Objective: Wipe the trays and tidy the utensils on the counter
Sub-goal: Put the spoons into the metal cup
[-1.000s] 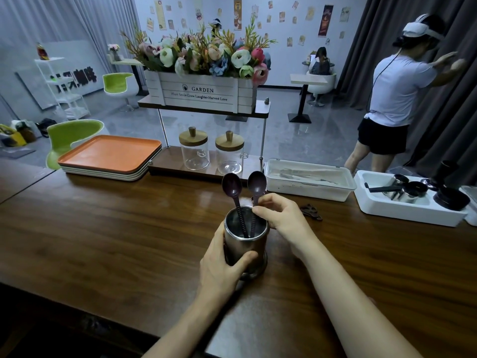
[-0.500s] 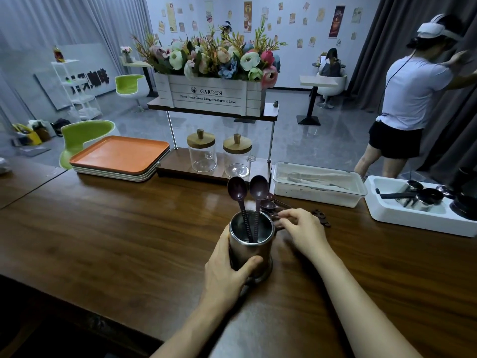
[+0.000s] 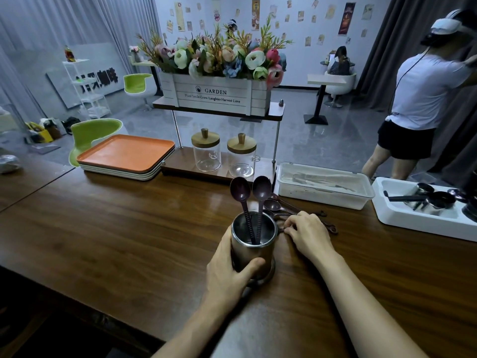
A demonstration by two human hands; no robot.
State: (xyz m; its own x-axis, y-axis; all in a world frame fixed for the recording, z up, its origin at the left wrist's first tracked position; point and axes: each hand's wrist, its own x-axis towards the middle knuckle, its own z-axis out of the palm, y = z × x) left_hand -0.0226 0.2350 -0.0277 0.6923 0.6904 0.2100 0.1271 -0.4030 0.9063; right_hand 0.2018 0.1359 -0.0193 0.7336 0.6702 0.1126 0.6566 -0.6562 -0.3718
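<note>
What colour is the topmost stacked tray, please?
Orange: the rectangular topmost tray, seen best in the head view.

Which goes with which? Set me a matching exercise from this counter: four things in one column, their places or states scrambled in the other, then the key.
1 metal cup
2 orange tray
3 glass jars
4 loose spoons

A under the flower box shelf
B gripped by the left hand
C top of a stack, left on the counter
D lying on the counter, pinched by the right hand

Pairs: 1-B, 2-C, 3-A, 4-D
</note>
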